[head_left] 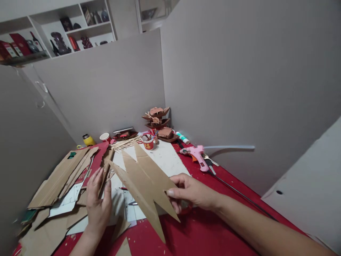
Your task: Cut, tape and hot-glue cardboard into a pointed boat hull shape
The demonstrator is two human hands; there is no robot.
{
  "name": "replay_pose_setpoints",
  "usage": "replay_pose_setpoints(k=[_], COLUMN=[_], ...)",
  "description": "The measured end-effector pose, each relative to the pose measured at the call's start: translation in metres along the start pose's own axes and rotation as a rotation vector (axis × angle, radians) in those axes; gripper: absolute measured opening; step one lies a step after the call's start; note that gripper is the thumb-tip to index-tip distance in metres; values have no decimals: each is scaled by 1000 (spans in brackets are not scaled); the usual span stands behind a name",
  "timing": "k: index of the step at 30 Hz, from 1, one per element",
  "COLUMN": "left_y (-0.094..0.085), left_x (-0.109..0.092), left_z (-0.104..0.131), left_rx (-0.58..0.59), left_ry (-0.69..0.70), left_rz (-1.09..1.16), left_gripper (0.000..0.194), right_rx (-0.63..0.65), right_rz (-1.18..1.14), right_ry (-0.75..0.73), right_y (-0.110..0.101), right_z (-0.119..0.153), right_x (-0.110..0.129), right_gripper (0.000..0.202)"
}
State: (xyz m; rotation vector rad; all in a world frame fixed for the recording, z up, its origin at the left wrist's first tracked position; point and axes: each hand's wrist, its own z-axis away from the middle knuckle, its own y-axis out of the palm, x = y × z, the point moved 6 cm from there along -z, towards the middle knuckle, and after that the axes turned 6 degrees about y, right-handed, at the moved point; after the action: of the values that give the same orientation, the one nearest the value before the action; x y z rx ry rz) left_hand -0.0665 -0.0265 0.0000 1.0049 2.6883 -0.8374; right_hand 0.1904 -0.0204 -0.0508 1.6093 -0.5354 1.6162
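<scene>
- R hand (190, 190) grasping card (146, 181): thumb on upper face, other fingers curled under R edge, nr the end closest to the person.
- Card = brown, flat, longish; jagged w/ 3 points at far end, V-notch btwn 2 points at near end. Held tilted over mid table (221, 227), btwn both hands.
- L hand (98, 199) released, nothing in it; fingers up & slightly spread, thumb apart. It's just L of card, not touching, nr the R side of pile (61, 174).
- Pile = brown cardboard pcs w/ a red one & some paper, L side of table.
- White sheet (174, 160) lies on red table top, partly under card in this view.
- Scrap (124, 249), pointed, at bottom edge of view, btwn L hand & card.
- Pink glue gun (197, 155) lies R of sheet; clear glue stick (234, 147) out its back, cable (242, 195) running down R.
- Tube (182, 137), grn/wht, just beyond gun.
- Back of table, L to R: yellow bottle (88, 140), white-inside cup (105, 138), thin sticks (125, 143), red pot (148, 142) w/ stuff in it, tiered brown model (157, 117) by the corner.
- Wall shelf (92, 27) up top L, w/ boxes, bottles etc.
</scene>
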Motion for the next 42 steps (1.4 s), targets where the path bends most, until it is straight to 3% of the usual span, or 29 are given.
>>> replay_pose_setpoints(k=[3,5,8,13,19,23,31,42], left_y=[3,6,17,48,78,81,74,71], left_x=[13,15,8,-6,-31,-32,-41,-56], left_z=[8,14,18,27,44,45,51,71], left_rx=[47,108,257,550,852,889,954,1084], left_ry=[-209,-265,-165,1,155,189,269,469], left_rz=[156,194,171,222,245,192,129,-124], left_gripper=[38,31,24,27,44,30,27,38], right_rx=[-16,-47,-182,-511,-567,-534,-510,-512], right_rz=[-13,-28,-48,-173,-180,-153,-116,-64], right_ry=[-10,-19,-63,-212,-220,-217,-220,-178], right_y=[-2,-5,-20,-62,-75,-70,-71,-78], right_z=[0,-2,-4,0,-2,-3,0,-3], right_x=[1,0,4,13,15,15,15,5], right_gripper=[36,35,33,31,32,33,30,27])
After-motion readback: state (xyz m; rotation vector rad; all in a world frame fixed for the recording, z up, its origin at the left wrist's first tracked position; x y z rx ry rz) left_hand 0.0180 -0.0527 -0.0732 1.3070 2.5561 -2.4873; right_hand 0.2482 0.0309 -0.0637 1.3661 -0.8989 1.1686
